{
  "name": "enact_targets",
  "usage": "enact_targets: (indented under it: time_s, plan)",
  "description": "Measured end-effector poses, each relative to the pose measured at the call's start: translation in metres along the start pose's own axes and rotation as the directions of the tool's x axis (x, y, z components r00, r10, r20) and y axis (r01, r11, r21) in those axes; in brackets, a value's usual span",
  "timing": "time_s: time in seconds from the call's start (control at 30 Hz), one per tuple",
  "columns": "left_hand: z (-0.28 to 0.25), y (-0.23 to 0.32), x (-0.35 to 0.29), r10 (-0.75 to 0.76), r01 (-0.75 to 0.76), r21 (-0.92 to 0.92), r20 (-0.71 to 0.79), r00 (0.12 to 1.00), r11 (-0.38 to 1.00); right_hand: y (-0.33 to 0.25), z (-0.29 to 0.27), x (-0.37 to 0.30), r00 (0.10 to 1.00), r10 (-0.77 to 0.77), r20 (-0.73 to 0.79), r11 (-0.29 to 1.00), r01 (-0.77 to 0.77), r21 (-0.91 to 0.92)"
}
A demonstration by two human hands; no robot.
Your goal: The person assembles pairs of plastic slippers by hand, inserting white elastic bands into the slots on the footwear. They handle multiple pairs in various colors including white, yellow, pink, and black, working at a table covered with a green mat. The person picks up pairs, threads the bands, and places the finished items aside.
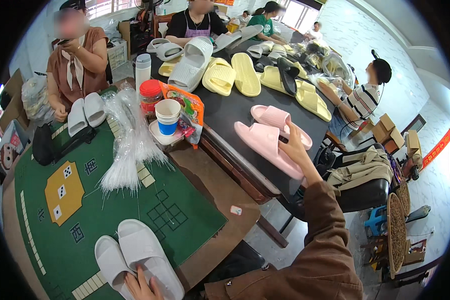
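At the near left, a pair of light grey slippers (144, 245) lies side by side on the green table cover. My left hand (141, 286) is at their inner edges, fingers bent over the footbeds; the lower part of the hand is cut off by the frame. To the right, my right hand (296, 144) reaches out and grips a pair of pink slippers (265, 142) at the sides where they meet. The pink pair is over the right edge of the dark table, tilted slightly; whether it touches the surface I cannot tell.
Yellow slippers (246, 75) and grey slippers (191, 65) stand along the dark table (220, 112). Clear plastic ties (122, 135), paper cups (167, 117) and a red-lidded jar (150, 95) sit between the tables. Several people work beyond. A black chair (360, 192) holds clothing.
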State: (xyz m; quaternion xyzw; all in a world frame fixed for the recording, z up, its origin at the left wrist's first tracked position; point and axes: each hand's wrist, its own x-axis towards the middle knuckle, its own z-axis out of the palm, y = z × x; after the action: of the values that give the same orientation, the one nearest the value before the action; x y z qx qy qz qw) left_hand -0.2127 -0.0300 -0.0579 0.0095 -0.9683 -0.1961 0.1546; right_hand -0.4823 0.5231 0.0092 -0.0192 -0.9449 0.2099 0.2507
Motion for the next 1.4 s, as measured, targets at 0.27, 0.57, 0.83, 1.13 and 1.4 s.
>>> enact_targets:
  time_s: [0.27,0.57,0.83,1.13,1.4]
  plan:
    - [0.005,-0.010,-0.007,-0.035,0.035,-0.016,0.012,0.999,0.999,-0.010,0.016,0.051,0.960,0.212,0.183,0.954,-0.244,0.176]
    - [0.005,0.001,-0.006,-0.016,0.019,-0.069,0.050,0.999,0.997,-0.013,0.011,-0.035,0.995,0.000,0.100,0.980,-0.020,0.196]
    - [0.003,-0.034,-0.020,-0.163,0.162,0.030,0.056,0.985,0.986,-0.268,0.041,-0.158,0.882,-0.376,0.282,0.844,0.201,0.497]
    - [-0.069,-0.117,-0.055,-0.361,0.376,0.182,-0.108,0.926,0.909,-0.319,0.121,-0.210,0.877,-0.210,0.431,0.938,0.057,0.342]
    - [-0.128,-0.306,-0.107,-0.417,0.525,0.328,-0.348,0.840,0.785,-0.304,0.118,-0.211,0.824,-0.486,0.291,0.860,0.394,0.323]
